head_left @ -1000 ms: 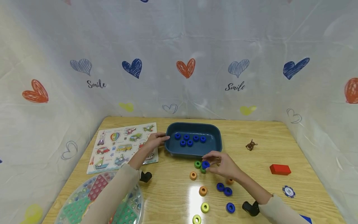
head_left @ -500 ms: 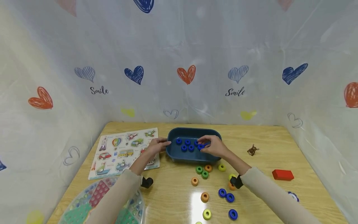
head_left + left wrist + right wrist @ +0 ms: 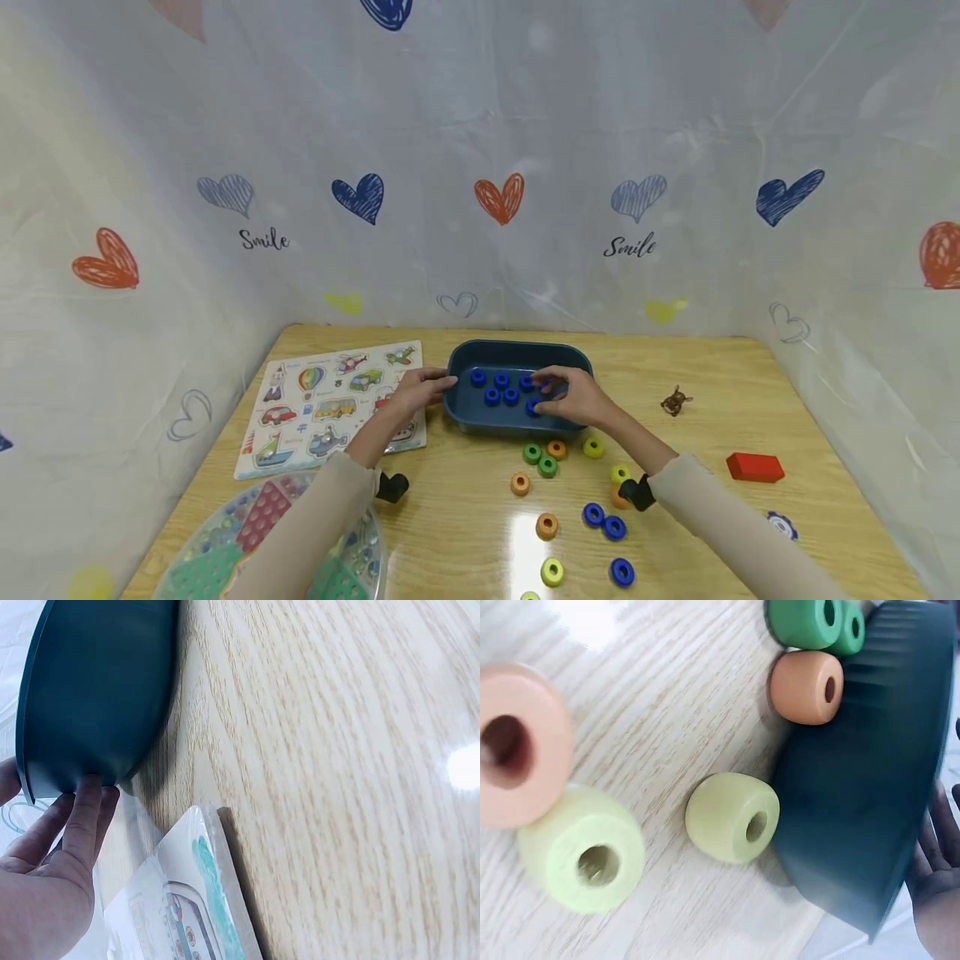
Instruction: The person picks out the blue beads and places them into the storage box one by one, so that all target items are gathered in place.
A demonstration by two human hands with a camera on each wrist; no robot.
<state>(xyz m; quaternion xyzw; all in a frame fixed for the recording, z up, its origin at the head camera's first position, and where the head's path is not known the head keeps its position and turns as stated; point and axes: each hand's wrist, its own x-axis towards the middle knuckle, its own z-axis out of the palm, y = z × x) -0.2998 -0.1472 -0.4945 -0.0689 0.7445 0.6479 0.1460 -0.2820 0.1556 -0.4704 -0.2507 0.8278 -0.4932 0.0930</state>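
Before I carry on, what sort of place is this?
Probably an indoor play corner or tabletop booth: white sheeting printed with coloured hearts backs and flanks a light wood-grain table, which holds a flat rectangular board of vehicle pictures.

Three blue tabletop beads [image 3: 622,583] — two green [image 3: 547,473], four orange [image 3: 546,535], four yellow [image 3: 552,582].

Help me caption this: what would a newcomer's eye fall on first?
Probably the dark tray toward the back of the table, holding blue rings, with the left hand on its left end and the right hand over its right side. Next, perhaps, the red block lying toward the right.
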